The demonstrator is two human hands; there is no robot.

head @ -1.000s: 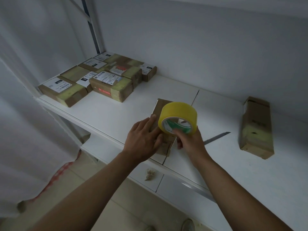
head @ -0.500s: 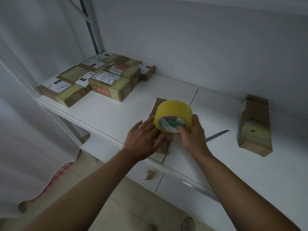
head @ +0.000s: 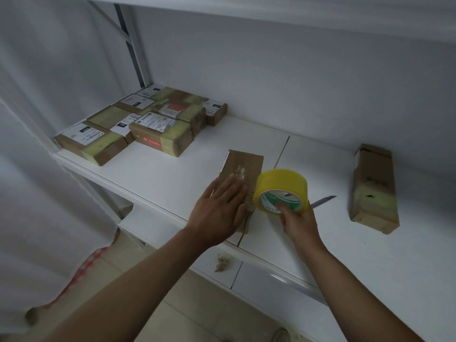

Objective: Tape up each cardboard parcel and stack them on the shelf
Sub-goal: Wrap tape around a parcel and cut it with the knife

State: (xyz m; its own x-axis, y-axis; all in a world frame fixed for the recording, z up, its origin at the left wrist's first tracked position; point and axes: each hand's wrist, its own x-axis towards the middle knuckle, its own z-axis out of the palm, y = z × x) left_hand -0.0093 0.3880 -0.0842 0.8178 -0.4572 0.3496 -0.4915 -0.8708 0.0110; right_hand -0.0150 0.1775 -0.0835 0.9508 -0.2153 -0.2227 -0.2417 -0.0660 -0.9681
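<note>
The right hand (head: 297, 219) grips a round yellow roll of packing tape (head: 281, 191), one finger hooked into its green-printed core and the rest curled round the rim, the roll lifted just off the right side of the small brown cardboard parcel (head: 244, 166). The left hand (head: 219, 208) lies flat on that parcel, fingers straight and together, pressing its near end down.

The parcel sits near the front edge of the white shelf board (head: 172, 174), straddling a seam between two panels. Far left of it, at the back corner, is a cluster of taped, labelled cardboard parcels (head: 138, 127). Well to its right lies a longer brown carton with yellowish tape (head: 373, 188), and between the two a grey blade-like strip (head: 323, 201) shows behind the roll.

No tape strip is visible running from roll to box, so I cannot tell whether the end is stuck. If it is loose, pulling would lift it off; a lighter press could let the parcel slide toward the shelf's edge.
</note>
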